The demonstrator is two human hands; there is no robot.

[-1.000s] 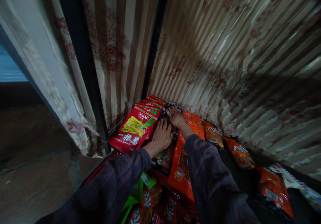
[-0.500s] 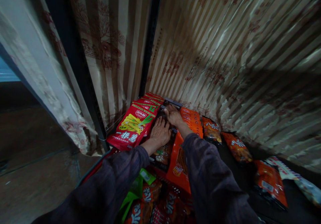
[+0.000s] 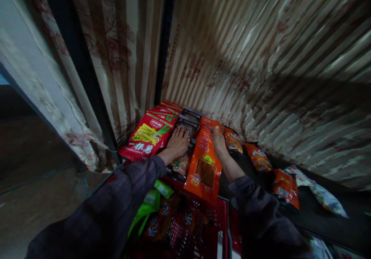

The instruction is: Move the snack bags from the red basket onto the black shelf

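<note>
Three snack-bag stacks (image 3: 150, 131) hugged back-left corner of shelf (image 3: 311, 213). Left hand (image 3: 177, 143) lay flat-fingered on black bags (image 3: 180, 165); right hand (image 3: 219, 143) by orange bags (image 3: 204, 172), pinch unclear. Hard tug might've slid overlapping bags off front edge.

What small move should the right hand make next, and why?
Probably nudge the orange packets gently left with the right hand: it is at their right edge, while the left hand lies on the neighbouring black packets, likely steadying them.
</note>
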